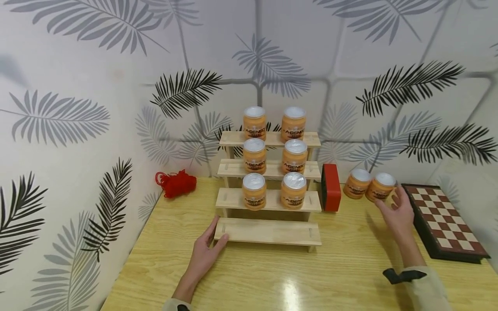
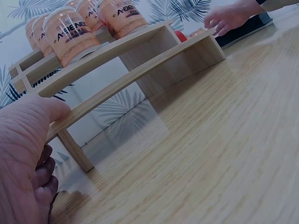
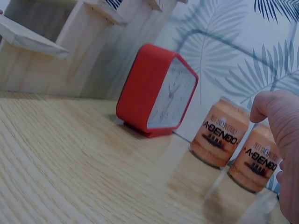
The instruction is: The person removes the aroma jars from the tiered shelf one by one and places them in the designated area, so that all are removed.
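Gripping left end of tiered pale wooden rack (image 1: 268, 231) with left hand (image 1: 204, 252). Holding right hand (image 1: 400, 214) loosely open beside orange cylindrical silver-lidded can (image 1: 379, 189) on wood-grain counter (image 1: 342, 259); cannot tell if touching.

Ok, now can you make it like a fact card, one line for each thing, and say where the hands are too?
Cans on shelf: six, orange, two on each of the top three steps
Loose cans: two, orange, on the table
Left hand: grips the left end of the wooden shelf at its lowest step
Right hand: at the right-hand loose can; firm hold unclear
Red clock: between shelf and loose cans
Red yarn: left of shelf
Checkered board: far right
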Tool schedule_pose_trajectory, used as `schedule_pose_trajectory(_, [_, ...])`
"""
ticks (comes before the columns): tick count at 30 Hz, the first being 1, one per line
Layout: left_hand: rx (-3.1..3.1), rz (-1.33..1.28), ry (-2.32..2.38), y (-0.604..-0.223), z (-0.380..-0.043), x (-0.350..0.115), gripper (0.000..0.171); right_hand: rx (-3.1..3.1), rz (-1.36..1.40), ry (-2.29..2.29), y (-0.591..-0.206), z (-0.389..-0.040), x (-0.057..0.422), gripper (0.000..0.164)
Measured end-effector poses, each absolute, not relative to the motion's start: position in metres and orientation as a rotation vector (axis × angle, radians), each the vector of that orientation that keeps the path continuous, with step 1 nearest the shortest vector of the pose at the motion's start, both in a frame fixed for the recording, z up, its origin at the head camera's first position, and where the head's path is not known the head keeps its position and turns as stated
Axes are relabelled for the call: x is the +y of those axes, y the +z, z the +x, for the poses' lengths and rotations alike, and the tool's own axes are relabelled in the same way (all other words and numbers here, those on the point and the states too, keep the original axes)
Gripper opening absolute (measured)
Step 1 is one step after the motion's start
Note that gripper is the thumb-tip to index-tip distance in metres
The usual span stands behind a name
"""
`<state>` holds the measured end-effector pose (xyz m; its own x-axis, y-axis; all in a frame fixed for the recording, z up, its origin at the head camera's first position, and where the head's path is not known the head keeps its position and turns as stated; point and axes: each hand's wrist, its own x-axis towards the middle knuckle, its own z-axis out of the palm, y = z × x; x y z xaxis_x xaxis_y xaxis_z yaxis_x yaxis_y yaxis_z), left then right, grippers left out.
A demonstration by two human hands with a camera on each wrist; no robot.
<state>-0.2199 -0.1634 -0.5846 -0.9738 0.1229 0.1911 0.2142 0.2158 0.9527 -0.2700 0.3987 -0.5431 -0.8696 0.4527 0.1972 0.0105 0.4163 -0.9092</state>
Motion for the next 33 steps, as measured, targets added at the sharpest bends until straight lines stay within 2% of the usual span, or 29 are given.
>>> schedule_pose_trajectory(20, [-2.407, -0.310, -1.876, -0.584, -0.220, -0.163, 0.074, -2.318, 0.000, 1.491, -0.490, -0.225, 0.348, 0.093])
schedule_pose_trajectory(33, [-2.419, -0.322, -1.865, -0.584, -0.221, -0.162, 0.076, -2.305, 0.261, 1.534, -0.481, -0.212, 0.295, 0.090])
